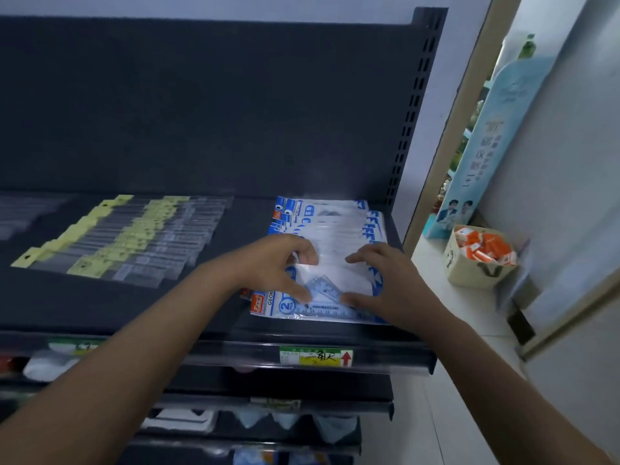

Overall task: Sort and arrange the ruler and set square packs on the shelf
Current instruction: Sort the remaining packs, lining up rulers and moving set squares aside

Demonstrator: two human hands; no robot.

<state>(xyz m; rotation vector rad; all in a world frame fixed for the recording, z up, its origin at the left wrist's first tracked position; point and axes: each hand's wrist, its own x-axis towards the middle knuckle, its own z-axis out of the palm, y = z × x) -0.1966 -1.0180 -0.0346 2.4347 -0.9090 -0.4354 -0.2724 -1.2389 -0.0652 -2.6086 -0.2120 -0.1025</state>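
- Our left hand [268,263] has its fingers [307,254] curled over the top edge of the front set square pack [327,285]. The thumb reaches down across the pack's face, so it's gripping the pack.
- Our right hand [394,280] lies on the right end of the same pack. Its fingers [357,257] are pretty straight and spread near the top edge, with the thumb pressed lower down by the printed ruler. It's flat on the pack, not clenched.
- That pack lies flat near the front right corner of the shelf [100,303], blue-and-white header to the left, with a clear blue triangle showing through the plastic.
- Right behind it, the other set square packs [330,218] lie overlapping in a row that runs to the back right corner.
- The ruler packs [134,236], clear sleeves with yellow header cards, are fanned out toward the left-middle of the shelf, well apart from the set squares.
- A green-and-yellow price label [315,356] with a red arrow sits on the shelf's front edge, just below our hands.
- Off past the right end, a basket [476,271] of orange packets sits on the floor beside a tall pale blue display stand [486,146].
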